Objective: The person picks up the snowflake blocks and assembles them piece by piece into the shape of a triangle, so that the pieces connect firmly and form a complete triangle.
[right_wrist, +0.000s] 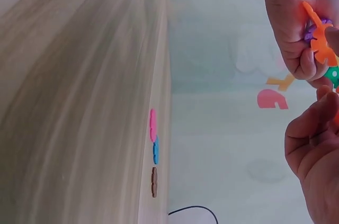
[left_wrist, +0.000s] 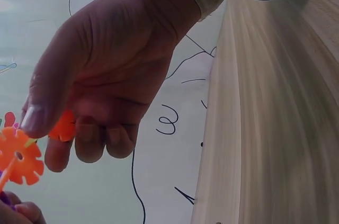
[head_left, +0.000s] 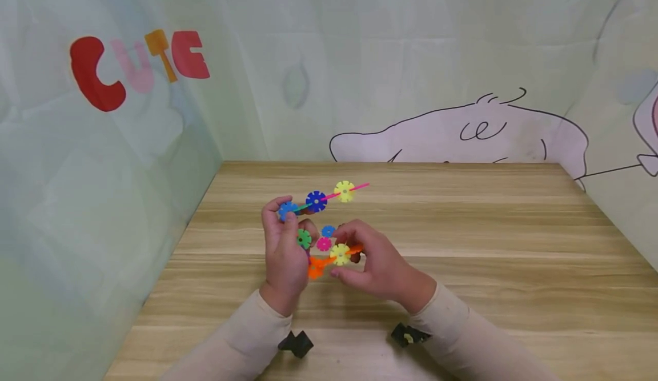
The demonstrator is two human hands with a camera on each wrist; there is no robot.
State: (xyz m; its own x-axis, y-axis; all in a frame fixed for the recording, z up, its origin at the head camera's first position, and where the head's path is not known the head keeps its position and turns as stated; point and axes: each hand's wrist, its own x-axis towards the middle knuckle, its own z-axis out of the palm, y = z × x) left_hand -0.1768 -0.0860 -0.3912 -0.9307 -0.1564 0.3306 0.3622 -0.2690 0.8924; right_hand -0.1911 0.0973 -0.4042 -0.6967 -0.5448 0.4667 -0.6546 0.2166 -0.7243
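Note:
Notched plastic discs linked into a chain are between my hands. My left hand [head_left: 287,249] grips the chain, its thumb against a light blue disc [head_left: 288,211]. From there a dark blue disc [head_left: 316,201] and a yellow disc [head_left: 344,191] reach out to the right. Beside the left palm sit a green disc [head_left: 304,239] and an orange disc [head_left: 316,267]; a purple disc [right_wrist: 310,34] is partly covered by fingers. My right hand [head_left: 380,264] pinches an orange disc [left_wrist: 62,127], largely hidden by its fingers, next to a lower yellow disc [head_left: 340,254].
A pink disc [right_wrist: 153,125], a small blue disc [right_wrist: 155,151] and a brown disc [right_wrist: 154,182] lie loose on the wooden table [head_left: 488,215] beyond the hands. Fabric walls [head_left: 277,84] with printed drawings enclose the table at the back and left.

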